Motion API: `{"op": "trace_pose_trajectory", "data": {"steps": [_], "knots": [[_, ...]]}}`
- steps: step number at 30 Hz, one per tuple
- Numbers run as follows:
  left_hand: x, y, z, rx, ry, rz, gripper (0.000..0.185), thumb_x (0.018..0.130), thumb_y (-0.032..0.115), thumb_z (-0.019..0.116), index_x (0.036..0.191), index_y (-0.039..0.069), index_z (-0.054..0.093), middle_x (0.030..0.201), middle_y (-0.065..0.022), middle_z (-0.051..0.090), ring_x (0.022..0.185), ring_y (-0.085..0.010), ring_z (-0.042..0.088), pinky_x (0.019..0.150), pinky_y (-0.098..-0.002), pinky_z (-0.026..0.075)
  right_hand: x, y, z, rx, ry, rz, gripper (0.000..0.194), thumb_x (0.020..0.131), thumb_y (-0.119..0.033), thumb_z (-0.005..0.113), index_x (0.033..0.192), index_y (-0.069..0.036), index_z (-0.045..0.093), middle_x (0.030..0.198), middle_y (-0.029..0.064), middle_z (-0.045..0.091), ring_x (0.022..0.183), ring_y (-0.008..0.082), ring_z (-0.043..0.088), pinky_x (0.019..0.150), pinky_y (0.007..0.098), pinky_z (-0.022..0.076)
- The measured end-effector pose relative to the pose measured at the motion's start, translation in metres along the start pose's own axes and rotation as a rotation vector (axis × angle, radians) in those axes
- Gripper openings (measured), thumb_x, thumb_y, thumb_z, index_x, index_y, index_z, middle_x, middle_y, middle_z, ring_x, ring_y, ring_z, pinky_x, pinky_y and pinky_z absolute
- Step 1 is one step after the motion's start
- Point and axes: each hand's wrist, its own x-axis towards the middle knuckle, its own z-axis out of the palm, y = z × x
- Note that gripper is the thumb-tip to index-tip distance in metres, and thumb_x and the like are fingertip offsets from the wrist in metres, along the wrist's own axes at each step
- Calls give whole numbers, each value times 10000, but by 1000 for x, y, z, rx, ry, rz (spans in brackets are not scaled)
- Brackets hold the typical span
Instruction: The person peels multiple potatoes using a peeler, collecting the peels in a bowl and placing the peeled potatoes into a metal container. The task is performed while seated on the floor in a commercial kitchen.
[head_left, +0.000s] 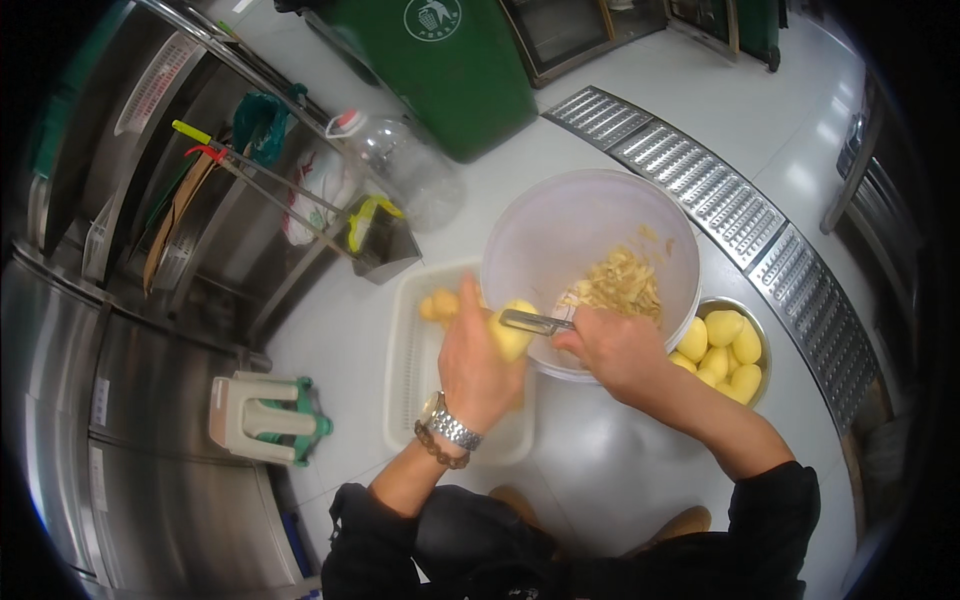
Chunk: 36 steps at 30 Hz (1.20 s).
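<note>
My left hand (480, 367) holds a partly peeled potato (514, 334) over the near left rim of a large white plastic bucket (555, 217). In my right hand (615, 349) is a metal vegetable peeler (532, 322), its blade at the potato. Potato peelings (619, 285) lie in a heap inside the bucket. Under my left hand stands a white plastic basket (397, 360) with unpeeled potatoes (439, 306) at its far end. Right of the bucket, a round metal bowl (763, 360) contains several peeled yellow potatoes (724, 328), partly behind my right forearm.
A green wheeled bin (465, 82) and a large clear plastic bottle (409, 169) stand beyond the bucket. Metal drain grating (705, 180) curves along the right. At left are a folding stool (270, 420), steel shelving (172, 330) and long-handled tools (277, 187) in a metal holder (386, 251).
</note>
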Motion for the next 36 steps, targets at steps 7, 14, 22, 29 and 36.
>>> {"op": "trace_pose_trajectory", "data": {"steps": [7, 14, 22, 29, 36], "knots": [[-1, 6, -4, 49, 21, 171, 951, 768, 64, 770, 1550, -63, 243, 1018, -162, 667, 951, -377, 664, 836, -436, 536, 25, 14, -16, -17, -195, 301, 316, 1018, -301, 615, 869, -29, 554, 677, 186, 619, 627, 401, 629, 549, 482, 475], [1, 1, 3, 44, 93, 245, 946, 756, 55, 780, 1543, -65, 269, 1012, -129, 665, 942, -348, 656, 860, -416, 527, 10, 12, -19, -1, -200, 181, 376, 1036, -351, 584, 858, -20, 564, 632, 188, 623, 562, 392, 632, 502, 470, 482], [1, 1, 2, 20, 150, 107, 929, 754, 70, 803, 1529, -19, 298, 1044, -141, 653, 963, -331, 658, 876, -409, 526, -2, -3, -6, 125, 61, 184, 414, 1035, -392, 575, 840, -26, 577, 640, 198, 635, 552, 385, 641, 484, 474, 489], [-6, 1, 0, -217, 115, 71, 707, 782, 82, 836, 1332, 4, 399, 1094, -138, 620, 1001, -235, 657, 881, -366, 539, 15, 6, -6, 106, -88, 294, 373, 1040, -323, 585, 832, -16, 553, 615, 211, 611, 575, 414, 631, 545, 490, 496], [-7, 5, -4, -517, 66, -106, 625, 787, 65, 852, 1231, 9, 416, 1148, -123, 579, 1022, -172, 624, 896, -329, 542, 3, -2, -1, 388, -96, 245, 346, 1057, -299, 547, 879, -4, 582, 673, 231, 624, 624, 446, 634, 575, 515, 490]]}}
